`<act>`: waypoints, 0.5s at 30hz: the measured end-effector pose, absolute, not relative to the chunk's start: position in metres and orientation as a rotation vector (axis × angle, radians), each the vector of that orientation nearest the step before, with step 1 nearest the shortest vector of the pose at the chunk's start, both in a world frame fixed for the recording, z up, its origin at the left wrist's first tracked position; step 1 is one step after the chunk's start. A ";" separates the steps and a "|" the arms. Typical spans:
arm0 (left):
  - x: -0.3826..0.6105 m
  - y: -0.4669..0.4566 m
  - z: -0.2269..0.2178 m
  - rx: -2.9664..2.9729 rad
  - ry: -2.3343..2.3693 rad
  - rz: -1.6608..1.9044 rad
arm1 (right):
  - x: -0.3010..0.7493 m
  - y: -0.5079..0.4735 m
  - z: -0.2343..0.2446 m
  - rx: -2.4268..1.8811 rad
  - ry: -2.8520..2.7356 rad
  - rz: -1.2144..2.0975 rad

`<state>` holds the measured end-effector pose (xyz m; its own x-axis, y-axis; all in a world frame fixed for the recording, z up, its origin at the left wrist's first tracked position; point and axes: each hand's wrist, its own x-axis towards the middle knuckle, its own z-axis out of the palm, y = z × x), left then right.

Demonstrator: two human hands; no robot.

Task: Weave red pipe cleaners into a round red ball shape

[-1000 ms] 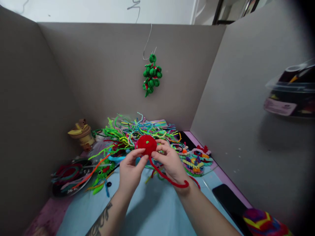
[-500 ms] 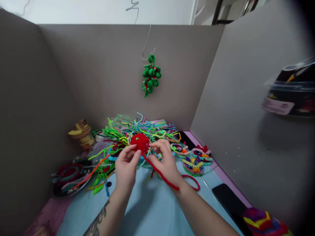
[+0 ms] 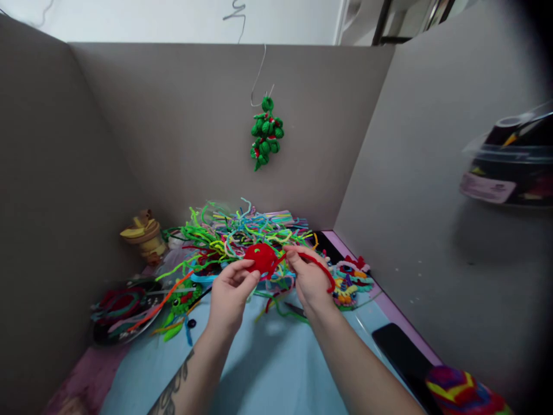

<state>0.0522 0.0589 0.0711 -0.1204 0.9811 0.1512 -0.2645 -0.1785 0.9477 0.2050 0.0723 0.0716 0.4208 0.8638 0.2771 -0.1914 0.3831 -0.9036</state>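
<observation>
A round, flat red piece made of fuzzy pipe cleaner (image 3: 260, 259), with a small green spot on it, is pinched at its left edge between the thumb and fingers of my left hand (image 3: 233, 291). From its right side runs a red pipe cleaner strand (image 3: 318, 263). My right hand (image 3: 310, 282) grips that strand close to the piece, and its free end curves over the back of the hand. Behind both hands lies a heap of many-coloured pipe cleaners (image 3: 254, 227).
Left stand a dark bowl (image 3: 97, 337) of coiled pieces, a green figure (image 3: 177, 308) and a yellow-brown pot (image 3: 149, 242). Colourful owl-like pieces (image 3: 356, 274) and a black phone (image 3: 401, 351) lie right. Green ornaments (image 3: 266, 135) hang on the back panel.
The red piece has shifted right and turned. My right hand has taken hold of the strand, which hung down across the wrist before, and drawn it out to the right.
</observation>
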 end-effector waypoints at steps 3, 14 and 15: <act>0.051 0.062 0.069 1.032 0.974 1.546 | 0.204 0.072 0.073 -0.898 -1.001 0.851; 0.053 0.058 0.071 1.089 0.878 1.551 | 0.185 0.057 0.081 -0.999 -1.303 0.835; 0.053 0.058 0.071 1.089 0.886 1.556 | 0.184 0.057 0.081 -0.994 -1.311 0.839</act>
